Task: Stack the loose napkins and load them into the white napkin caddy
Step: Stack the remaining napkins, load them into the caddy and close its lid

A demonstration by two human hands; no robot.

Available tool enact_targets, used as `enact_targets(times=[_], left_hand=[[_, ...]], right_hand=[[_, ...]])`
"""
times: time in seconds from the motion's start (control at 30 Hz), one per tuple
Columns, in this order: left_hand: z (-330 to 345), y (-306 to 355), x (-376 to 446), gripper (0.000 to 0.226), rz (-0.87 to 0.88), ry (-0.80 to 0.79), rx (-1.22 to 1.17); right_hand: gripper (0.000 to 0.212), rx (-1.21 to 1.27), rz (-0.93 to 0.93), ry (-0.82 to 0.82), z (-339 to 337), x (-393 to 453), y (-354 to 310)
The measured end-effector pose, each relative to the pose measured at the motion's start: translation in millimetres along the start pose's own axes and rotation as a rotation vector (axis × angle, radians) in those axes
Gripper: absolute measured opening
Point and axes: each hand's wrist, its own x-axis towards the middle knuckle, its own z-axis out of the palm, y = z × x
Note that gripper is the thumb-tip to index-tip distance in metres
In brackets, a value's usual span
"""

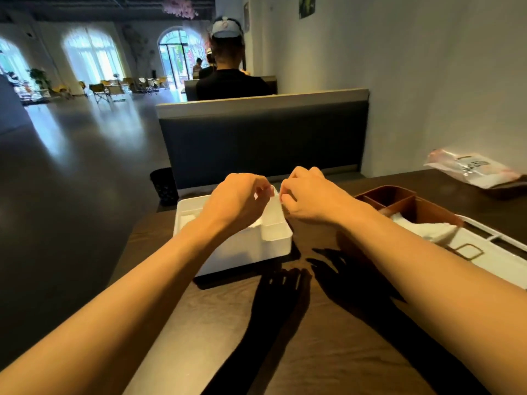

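Dark table (285, 352), open white caddy (245, 252)

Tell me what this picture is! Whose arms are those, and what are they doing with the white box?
There is no robot here. The picture comes from a camera worn on a person's head, so you see that person's own two arms reaching forward over a dark wooden table. The left hand and the right hand are raised close together above the white napkin caddy, an open box. Their fingers are curled and seem to pinch a white napkin between them, over the caddy. To the right stands a brown divided organizer with more loose napkins beside it, lying on a white tray. Farther back on the right lies a plastic packet. Behind the table is a booth seat, and another person sits there facing away.
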Motion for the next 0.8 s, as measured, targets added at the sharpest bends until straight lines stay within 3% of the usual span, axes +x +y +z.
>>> enact_targets(times=[0.23,0.43,0.6,0.8], left_hand=[[32,97,22,0.022,0.191,-0.076,-0.116],[62,179,29,0.029,0.361,-0.159,-0.245],[97,219,31,0.037,0.383,-0.328,-0.137],[112,219,30,0.03,0.437,-0.364,-0.054]], right_hand=[[0.025,-0.011,0.116,0.082,-53,-67,98],[0.025,0.042,0.341,0.14,-59,-127,193],[0.019,0.179,0.209,0.134,-38,-170,216],[0.012,0.223,0.101,0.078,-17,-175,219]])
